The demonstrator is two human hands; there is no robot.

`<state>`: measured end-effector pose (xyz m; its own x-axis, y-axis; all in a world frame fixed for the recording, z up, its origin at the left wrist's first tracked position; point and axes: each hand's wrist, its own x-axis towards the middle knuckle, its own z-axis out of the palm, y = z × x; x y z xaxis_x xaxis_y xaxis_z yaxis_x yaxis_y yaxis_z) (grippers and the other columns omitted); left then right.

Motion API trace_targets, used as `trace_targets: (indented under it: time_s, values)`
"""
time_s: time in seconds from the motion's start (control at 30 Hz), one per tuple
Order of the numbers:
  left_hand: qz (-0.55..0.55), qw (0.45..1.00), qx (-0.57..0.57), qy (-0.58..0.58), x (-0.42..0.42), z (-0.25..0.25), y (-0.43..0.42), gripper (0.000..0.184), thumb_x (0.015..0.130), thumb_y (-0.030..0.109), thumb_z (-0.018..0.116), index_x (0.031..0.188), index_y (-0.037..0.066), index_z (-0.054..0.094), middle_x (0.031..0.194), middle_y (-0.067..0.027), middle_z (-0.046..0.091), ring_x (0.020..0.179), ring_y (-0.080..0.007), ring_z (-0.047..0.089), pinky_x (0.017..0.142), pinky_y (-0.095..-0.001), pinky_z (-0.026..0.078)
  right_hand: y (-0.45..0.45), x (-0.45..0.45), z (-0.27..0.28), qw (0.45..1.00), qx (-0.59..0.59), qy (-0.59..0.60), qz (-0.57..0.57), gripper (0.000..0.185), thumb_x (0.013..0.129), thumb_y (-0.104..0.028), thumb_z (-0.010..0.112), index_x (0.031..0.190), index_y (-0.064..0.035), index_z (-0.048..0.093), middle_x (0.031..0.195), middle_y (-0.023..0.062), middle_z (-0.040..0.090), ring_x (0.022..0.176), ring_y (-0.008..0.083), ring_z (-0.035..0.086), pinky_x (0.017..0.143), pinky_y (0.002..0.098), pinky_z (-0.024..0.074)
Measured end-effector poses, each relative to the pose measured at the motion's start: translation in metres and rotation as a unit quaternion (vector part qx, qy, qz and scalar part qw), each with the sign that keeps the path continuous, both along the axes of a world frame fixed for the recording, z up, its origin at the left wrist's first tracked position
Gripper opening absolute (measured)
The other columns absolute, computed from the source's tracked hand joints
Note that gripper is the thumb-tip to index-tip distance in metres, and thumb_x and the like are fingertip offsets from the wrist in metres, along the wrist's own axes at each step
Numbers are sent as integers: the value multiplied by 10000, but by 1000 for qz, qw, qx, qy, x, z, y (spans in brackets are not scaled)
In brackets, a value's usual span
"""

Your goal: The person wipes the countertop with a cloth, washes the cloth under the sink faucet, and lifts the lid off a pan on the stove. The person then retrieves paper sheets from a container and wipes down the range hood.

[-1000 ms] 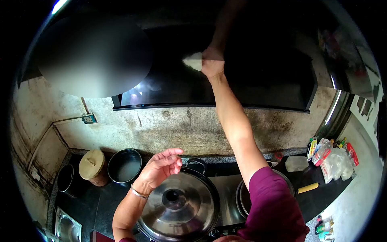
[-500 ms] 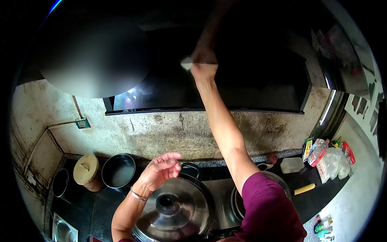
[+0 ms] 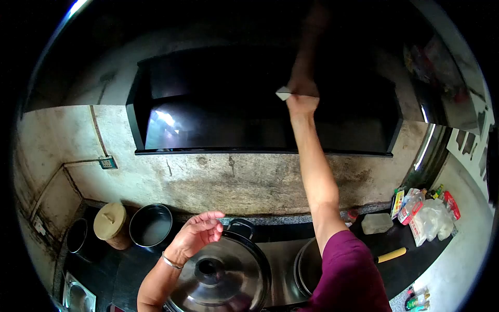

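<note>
My right hand (image 3: 302, 104) is raised, arm outstretched, against the dark glossy range hood (image 3: 234, 125). It is closed on a white cloth or wipe (image 3: 283, 94), only a small corner of which shows; the exact kind is hard to make out. The hood's shiny surface mirrors the hand and forearm above it. My left hand (image 3: 197, 234), a bangle at its wrist, hovers over the far side of a large pot with a steel lid (image 3: 221, 275). Its fingers are loosely bent and apart, with nothing in them.
On the black counter stand a dark pot (image 3: 150, 226) and a lidded beige container (image 3: 112, 224) at left. Right of the stove are a pale block-shaped box (image 3: 377, 223), plastic bags (image 3: 431, 210) and a yellow handle (image 3: 391, 255). A socket (image 3: 107, 162) is on the stained wall.
My right hand has moved to the right along the hood with the white cloth. My left hand has shifted slightly left and down in the view, staying above the lidded pot.
</note>
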<state>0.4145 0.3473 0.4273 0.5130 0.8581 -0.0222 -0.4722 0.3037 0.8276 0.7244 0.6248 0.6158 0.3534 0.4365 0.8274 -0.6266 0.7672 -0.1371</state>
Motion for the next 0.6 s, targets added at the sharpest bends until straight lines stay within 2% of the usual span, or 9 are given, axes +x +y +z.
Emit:
trace_targets:
  time_s: [0.07,0.1,0.13,0.2,0.3,0.33,0.4,0.47,0.6]
  values:
    - [7,1000,-7,8,3,-4,3,212,870,84,507,1069,23,546,799,-63,608,665,-149,583,633,-252,477,-54,14,10,965,-40,124,226,288,833,-66,496,1110,10,513,1079,106,544,947,227,528,801,326,438]
    - [18,1000,-12,20,5,-5,4,211,868,95,506,1065,26,544,783,-65,604,632,-162,581,616,-264,467,-46,27,7,967,-41,124,220,288,833,-66,496,1110,10,513,1079,106,544,947,227,528,801,326,438]
    - [10,1000,-14,13,11,-5,7,215,866,89,504,1065,14,538,785,-73,608,631,-168,582,617,-267,473,-33,52,2,994,-55,23,-89,283,822,-59,511,1095,15,521,1080,111,547,948,233,532,797,332,446]
    - [12,1000,-21,-1,15,-1,3,210,860,37,496,1064,10,539,791,-75,611,636,-150,582,611,-245,484,-47,54,3,920,-66,-80,-379,279,811,-52,526,1080,20,529,1082,117,549,948,238,536,792,337,454]
    - [20,999,-27,13,16,4,-1,212,858,53,504,1063,9,536,790,-78,611,638,-162,582,612,-254,481,-63,66,2,895,-83,-136,-418,282,834,-86,466,1088,24,521,1122,129,534,1005,247,512,859,354,427]
    - [22,999,-30,19,20,4,0,210,854,67,514,1056,9,536,790,-81,612,645,-172,582,616,-261,479,-58,80,3,996,-63,44,-55,299,847,-116,420,1096,16,519,1157,134,519,1050,260,490,900,378,396]
    - [19,999,-30,7,18,0,1,209,851,58,516,1053,9,539,790,-85,610,656,-170,581,620,-263,482,-60,88,3,922,-31,214,322,323,859,-147,374,1104,8,517,1192,140,503,1096,273,467,942,402,365]
    - [26,999,-31,14,24,4,0,209,851,56,516,1054,9,539,791,-87,610,660,-168,581,621,-264,483,-67,103,-8,895,58,164,411,380,867,-180,294,1146,-13,491,1259,152,454,1174,309,405,997,474,292]
    - [41,999,-19,10,31,12,-4,200,859,56,505,1050,7,539,784,-81,607,641,-160,571,613,-264,479,-72,99,-10,888,74,181,416,377,876,-176,282,1162,-20,472,1292,162,424,1196,336,384,995,528,280]
